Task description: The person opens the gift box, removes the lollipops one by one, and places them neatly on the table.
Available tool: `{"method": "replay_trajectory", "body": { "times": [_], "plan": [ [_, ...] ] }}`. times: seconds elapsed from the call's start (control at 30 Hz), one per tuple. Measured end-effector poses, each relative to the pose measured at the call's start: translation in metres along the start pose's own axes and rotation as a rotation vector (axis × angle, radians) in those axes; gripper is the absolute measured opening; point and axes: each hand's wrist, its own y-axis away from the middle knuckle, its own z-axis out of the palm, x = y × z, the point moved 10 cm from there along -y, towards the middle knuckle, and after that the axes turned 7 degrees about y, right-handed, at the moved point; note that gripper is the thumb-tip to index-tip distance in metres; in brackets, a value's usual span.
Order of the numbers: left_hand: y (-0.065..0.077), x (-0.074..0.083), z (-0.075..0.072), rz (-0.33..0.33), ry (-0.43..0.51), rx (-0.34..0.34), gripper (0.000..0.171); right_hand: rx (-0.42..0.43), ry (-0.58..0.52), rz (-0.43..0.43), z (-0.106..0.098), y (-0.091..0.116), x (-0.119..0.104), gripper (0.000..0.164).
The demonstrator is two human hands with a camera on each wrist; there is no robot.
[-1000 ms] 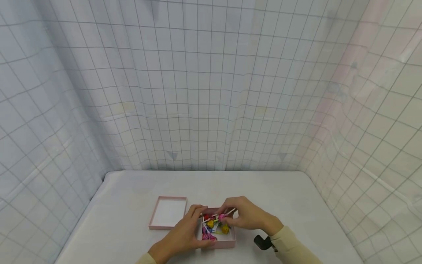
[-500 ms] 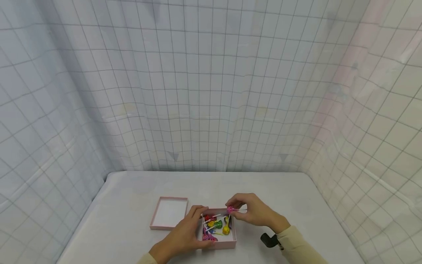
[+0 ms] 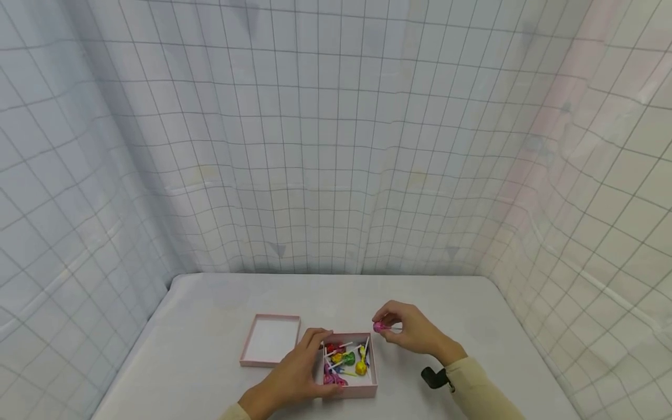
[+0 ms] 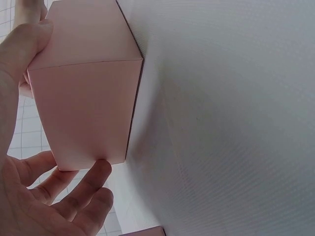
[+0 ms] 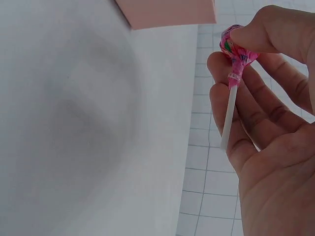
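Observation:
My left hand holds the open pink box at its left side, thumb at the near wall and fingers toward the far corner. In the left wrist view the box's outer walls fill the space between thumb and fingers. Several wrapped lollipops lie inside, among them a yellow one and a green one. To the right of the box's far corner, my right hand pinches a pink-wrapped lollipop by its head. Its white stick points back toward the palm.
Left of the box lies a shallow pink lid, its white inside facing up. A black device sits at the right wrist. The white-covered table ends at a gridded white curtain.
My right hand has lifted the pink lollipop out of the box and carried it right, past the rim. The left hand stays on the box.

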Motion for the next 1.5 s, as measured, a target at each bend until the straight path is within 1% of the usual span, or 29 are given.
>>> {"method": "replay_trajectory", "body": {
  "times": [0.13, 0.27, 0.43, 0.53, 0.73, 0.87, 1.1, 1.27, 1.5],
  "plan": [
    [-0.001, -0.001, 0.001, -0.013, 0.004, -0.005, 0.116, 0.007, 0.026, 0.027, 0.001, 0.001, 0.015, 0.028],
    [-0.001, -0.001, 0.001, -0.017, 0.008, -0.006, 0.117, 0.006, 0.072, 0.079, 0.003, 0.002, 0.028, 0.027],
    [-0.001, -0.002, 0.002, -0.016, -0.009, -0.003, 0.117, 0.009, 0.108, 0.142, 0.008, 0.002, 0.043, 0.027],
    [-0.001, -0.003, 0.002, -0.013, -0.010, 0.000, 0.117, 0.014, 0.131, 0.163, 0.012, 0.002, 0.050, 0.026],
    [0.000, -0.002, 0.003, 0.006, -0.012, 0.005, 0.117, 0.005, 0.131, 0.196, 0.020, 0.003, 0.060, 0.020],
    [0.000, -0.002, 0.003, 0.006, -0.012, 0.004, 0.117, -0.007, 0.121, 0.219, 0.023, 0.003, 0.064, 0.020],
    [-0.001, -0.002, 0.002, -0.012, -0.012, 0.005, 0.118, -0.020, 0.108, 0.228, 0.024, 0.002, 0.063, 0.025],
    [-0.002, -0.002, 0.002, -0.025, -0.009, 0.003, 0.117, -0.026, 0.104, 0.231, 0.024, 0.002, 0.062, 0.024],
    [-0.001, -0.002, 0.002, -0.022, 0.000, 0.005, 0.118, -0.030, 0.101, 0.241, 0.025, 0.003, 0.063, 0.024]
  ]
}}
